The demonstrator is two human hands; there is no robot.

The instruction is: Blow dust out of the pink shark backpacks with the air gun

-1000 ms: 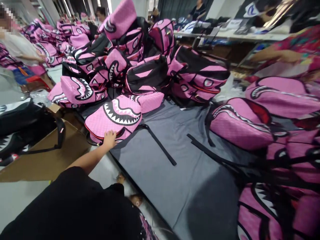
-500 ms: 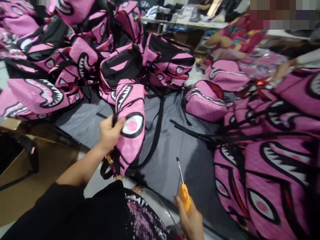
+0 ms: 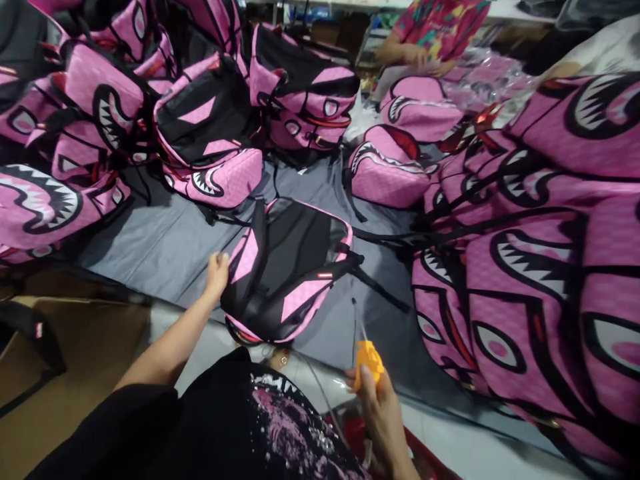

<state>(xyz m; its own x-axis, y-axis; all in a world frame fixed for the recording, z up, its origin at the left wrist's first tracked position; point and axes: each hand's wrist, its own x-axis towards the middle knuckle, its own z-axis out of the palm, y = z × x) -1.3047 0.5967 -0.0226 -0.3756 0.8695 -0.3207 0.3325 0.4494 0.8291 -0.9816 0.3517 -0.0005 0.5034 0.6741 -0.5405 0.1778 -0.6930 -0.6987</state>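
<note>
Holding the orange-handled, thin-shafted tool [image 3: 369,357] clear in right hand [image 3: 381,403], steady the black-and-pink fabric backpack [image 3: 295,243] with left hand [image 3: 217,275] (grip not discernible).

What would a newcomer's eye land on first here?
Probably the pink-and-black backpack lying strap side up mid-frame on the grey cloth, with the left hand at its left edge. Next, the orange-handled tool in the right hand, low and right of the backpack. Then the pink bags with toothy mouth prints, crowding the right side and the back.
</note>
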